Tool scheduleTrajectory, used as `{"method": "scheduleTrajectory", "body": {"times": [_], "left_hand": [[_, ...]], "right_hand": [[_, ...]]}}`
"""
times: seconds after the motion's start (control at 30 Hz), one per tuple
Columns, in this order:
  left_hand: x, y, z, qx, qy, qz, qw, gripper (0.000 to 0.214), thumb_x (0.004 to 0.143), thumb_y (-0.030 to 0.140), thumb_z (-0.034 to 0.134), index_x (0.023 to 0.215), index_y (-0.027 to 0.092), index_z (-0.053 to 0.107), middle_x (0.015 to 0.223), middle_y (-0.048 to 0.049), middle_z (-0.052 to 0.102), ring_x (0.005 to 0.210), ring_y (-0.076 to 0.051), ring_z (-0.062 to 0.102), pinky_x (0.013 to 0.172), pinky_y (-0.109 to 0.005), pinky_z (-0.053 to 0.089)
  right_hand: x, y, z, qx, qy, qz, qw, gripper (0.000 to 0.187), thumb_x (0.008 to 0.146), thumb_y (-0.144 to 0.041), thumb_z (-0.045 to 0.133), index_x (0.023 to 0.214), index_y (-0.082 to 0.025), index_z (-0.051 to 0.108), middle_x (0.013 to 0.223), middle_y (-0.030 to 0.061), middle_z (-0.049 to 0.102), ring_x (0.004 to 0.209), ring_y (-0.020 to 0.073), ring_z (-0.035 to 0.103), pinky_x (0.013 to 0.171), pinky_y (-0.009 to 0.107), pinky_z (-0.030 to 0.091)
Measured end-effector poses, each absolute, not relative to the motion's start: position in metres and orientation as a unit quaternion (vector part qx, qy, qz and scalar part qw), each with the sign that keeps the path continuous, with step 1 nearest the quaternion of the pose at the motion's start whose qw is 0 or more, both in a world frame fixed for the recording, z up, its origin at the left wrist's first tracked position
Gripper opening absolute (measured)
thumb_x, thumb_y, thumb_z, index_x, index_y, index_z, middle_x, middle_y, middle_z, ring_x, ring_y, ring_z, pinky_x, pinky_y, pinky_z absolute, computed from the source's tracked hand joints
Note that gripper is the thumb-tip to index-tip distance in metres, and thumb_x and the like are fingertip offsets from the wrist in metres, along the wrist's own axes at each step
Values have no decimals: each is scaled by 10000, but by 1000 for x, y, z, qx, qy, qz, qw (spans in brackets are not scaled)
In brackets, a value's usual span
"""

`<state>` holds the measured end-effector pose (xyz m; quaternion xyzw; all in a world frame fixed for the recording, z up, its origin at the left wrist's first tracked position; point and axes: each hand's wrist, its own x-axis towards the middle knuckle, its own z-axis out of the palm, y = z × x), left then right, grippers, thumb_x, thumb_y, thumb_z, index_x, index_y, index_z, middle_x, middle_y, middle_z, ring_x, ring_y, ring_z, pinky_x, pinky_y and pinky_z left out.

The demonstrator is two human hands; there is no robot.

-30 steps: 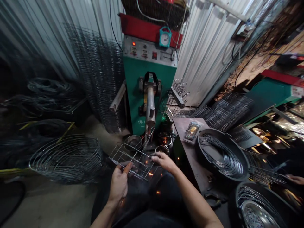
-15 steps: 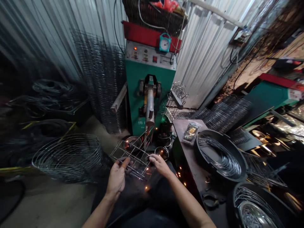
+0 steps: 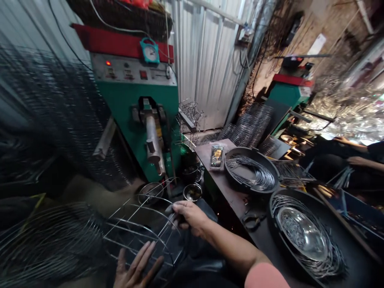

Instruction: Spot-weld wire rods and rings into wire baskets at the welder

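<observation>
My right hand [image 3: 185, 215] pinches the right edge of a wire frame [image 3: 139, 225], made of crossed and curved thin metal rods. My left hand [image 3: 136, 267] is at the frame's near side with its fingers spread; whether it touches the wires I cannot tell. Above the frame's far end is the metal electrode arm [image 3: 153, 140] of a green machine [image 3: 120, 98] with a red top, apparently a spot welder. The far wires lie close below the electrode tip; contact there is unclear.
Stacked wire baskets [image 3: 51, 240] are at the left. To the right, a bench [image 3: 226, 190] bears a phone [image 3: 216, 157], round black trays [image 3: 227, 170] of wire pieces and pliers [image 3: 253, 221]. Small bowls [image 3: 193, 193] sit below the machine. Another person's arm [image 3: 351, 145] shows far right.
My view has swung to the right. My left hand has let go of the wire frame and spread its fingers, while my right hand keeps hold. The sparks have mostly faded.
</observation>
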<state>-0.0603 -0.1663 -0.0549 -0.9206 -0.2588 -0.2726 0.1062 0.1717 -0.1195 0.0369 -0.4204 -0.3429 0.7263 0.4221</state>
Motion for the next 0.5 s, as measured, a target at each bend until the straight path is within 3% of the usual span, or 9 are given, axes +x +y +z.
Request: {"method": "scheduleTrajectory", "body": {"times": [0.07,0.17,0.23,0.3,0.4,0.5], "left_hand": [[-59,-158,-41,-939,-192,-253,131,589,748,79,459,1248,390,475,1144,-56,627,1082,-220,543,1058,-551,92],[-54,-155,-29,-950,-143,-245,127,581,750,92,463,1220,432,491,1112,-19,637,1076,-192,543,1079,-483,109],[-49,-159,-27,-939,-187,-278,70,541,744,123,494,1179,444,531,1117,-25,621,1079,-201,538,1074,-462,166],[-44,-163,-26,-882,-308,-352,-54,436,711,186,569,1060,443,617,1162,-30,577,1114,-240,510,1043,-465,256],[-41,-161,-19,-748,-450,-441,-208,292,557,319,735,840,378,691,1211,-34,517,1133,-322,474,964,-499,368],[-38,-149,-8,-623,-517,-485,-331,450,384,384,817,804,307,676,1137,-56,555,1055,-350,519,866,-483,456]], "right_hand": [[181,-123,36,-412,-354,727,420,448,720,-516,573,911,-115,625,608,22,602,467,86,553,354,140,209],[221,-131,31,-458,-438,663,399,461,752,-526,518,977,-142,635,750,63,658,590,133,604,478,207,406],[272,-142,25,-576,-509,502,396,379,748,-448,560,1004,-181,641,897,74,674,765,176,628,667,285,474],[341,-165,15,-727,-504,281,374,312,757,-366,566,1014,-207,644,998,81,666,950,215,602,836,327,439],[449,-220,-7,-914,-350,108,172,308,832,-265,444,1055,-167,633,1055,149,645,1020,270,587,856,375,427],[519,-281,-35,-973,-182,144,-16,341,819,-188,423,1087,-106,616,1127,214,604,1056,316,576,803,393,459]]}}
